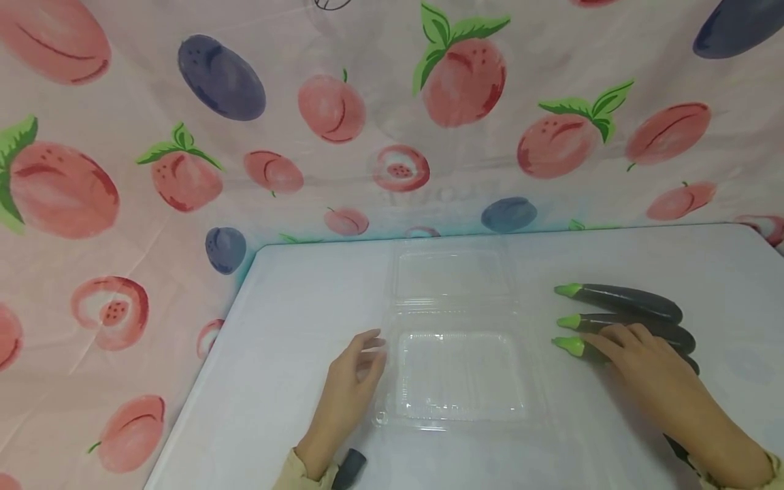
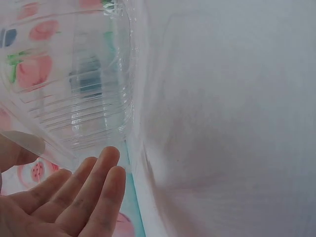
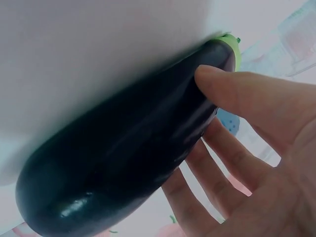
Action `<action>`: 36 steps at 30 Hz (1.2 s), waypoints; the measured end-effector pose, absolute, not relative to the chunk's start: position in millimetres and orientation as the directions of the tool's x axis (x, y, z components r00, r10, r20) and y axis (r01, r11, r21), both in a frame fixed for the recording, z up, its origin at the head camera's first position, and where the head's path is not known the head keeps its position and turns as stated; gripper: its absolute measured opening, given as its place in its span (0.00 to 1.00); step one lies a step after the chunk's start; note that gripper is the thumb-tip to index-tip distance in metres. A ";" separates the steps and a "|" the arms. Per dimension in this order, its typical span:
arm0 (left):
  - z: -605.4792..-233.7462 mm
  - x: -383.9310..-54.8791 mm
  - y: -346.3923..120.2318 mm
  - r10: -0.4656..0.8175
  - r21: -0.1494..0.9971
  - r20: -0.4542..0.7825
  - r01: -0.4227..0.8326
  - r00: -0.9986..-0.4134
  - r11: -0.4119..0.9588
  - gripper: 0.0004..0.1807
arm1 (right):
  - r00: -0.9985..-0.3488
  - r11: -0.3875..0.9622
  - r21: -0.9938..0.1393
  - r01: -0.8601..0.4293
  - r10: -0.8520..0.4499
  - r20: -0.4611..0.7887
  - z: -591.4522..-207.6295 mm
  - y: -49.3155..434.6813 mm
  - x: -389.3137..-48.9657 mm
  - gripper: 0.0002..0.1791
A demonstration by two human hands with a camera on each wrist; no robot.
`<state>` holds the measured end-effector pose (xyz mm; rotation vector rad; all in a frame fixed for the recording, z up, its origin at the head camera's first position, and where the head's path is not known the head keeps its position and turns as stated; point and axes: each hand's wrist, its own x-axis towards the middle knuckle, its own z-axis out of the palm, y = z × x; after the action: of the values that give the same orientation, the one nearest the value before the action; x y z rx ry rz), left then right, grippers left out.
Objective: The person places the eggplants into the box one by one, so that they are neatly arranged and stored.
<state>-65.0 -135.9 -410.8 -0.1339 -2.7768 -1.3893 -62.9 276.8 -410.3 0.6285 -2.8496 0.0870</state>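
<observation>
A clear plastic clamshell box [image 1: 404, 320] lies unfolded on the table, its two halves one behind the other. Beside its left edge is my left hand [image 1: 350, 384], fingers loosely extended. The left wrist view has the thumb [image 2: 22, 148] at the plastic rim, partly seen through it, and straight fingers [image 2: 81, 197] outside. On the right, three dark eggplants with green stem ends lie side by side. My right hand [image 1: 655, 371] holds the nearest eggplant [image 3: 113, 143], thumb on one side and fingers on the other. In the head view that hand covers much of it.
Behind the held one lie the middle eggplant [image 1: 667, 332] and the far eggplant [image 1: 631, 301]. The white table [image 1: 306, 286] meets a fruit-print cloth [image 1: 367, 82] at its back and left. A dark band [image 1: 350, 468] shows by the left sleeve.
</observation>
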 end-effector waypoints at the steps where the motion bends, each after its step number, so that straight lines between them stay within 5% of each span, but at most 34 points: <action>1: -411.1 -65.2 -136.4 0.065 0.802 0.069 0.094 -0.995 0.589 0.21 | -0.880 0.905 -0.008 -0.426 -0.412 0.234 -410.1 276.8 -63.0 0.27; 36: -412.7 -65.9 -134.9 0.069 0.834 0.060 0.088 -0.996 0.545 0.22 | -0.867 0.897 -0.019 -0.442 -0.422 0.266 -406.6 279.9 -66.8 0.30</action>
<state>-65.9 -134.9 -412.7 -0.1398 -2.7437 -1.4822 -66.8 279.9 -406.6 0.6505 -2.8075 0.1157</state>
